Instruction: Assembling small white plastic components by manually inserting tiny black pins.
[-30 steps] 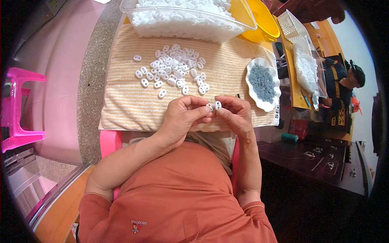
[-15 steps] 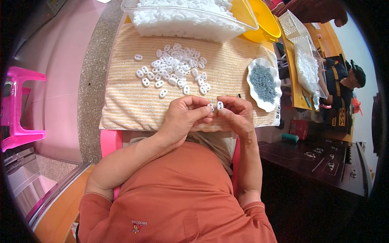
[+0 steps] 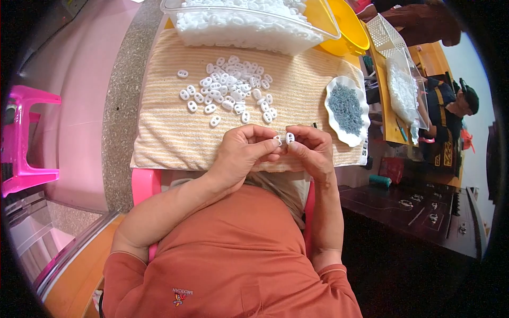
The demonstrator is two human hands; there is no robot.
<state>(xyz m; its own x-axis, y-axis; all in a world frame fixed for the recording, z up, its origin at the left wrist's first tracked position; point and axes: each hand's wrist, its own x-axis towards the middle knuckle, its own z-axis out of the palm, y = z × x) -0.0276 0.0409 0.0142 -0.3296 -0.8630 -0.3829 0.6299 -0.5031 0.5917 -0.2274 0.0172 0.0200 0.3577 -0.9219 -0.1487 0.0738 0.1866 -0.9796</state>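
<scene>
Close together over the towel's near edge, my two hands each pinch a small white plastic part. My left hand (image 3: 241, 151) grips a white two-holed piece (image 3: 278, 140) between thumb and forefinger. Just to its right, my right hand (image 3: 316, 153) pinches a white oval two-holed piece (image 3: 290, 138), held up on edge. A narrow gap seems to separate the two parts. Beyond my hands lies a loose pile of similar white oval pieces (image 3: 229, 87). To the right, a white scalloped dish (image 3: 351, 140) holds many tiny grey parts (image 3: 345, 110), too small to name.
A striped towel (image 3: 164, 135) covers the table. At its far side stand a clear tub (image 3: 249, 40) of white pieces and a yellow basin (image 3: 360, 40). Another person (image 3: 450, 106) sits at the right by a second tub (image 3: 408, 100). A pink stool (image 3: 24, 140) stands left.
The whole view has shifted very slightly. Both hands keep the same pinch on their white pieces, with no clear movement between them.
</scene>
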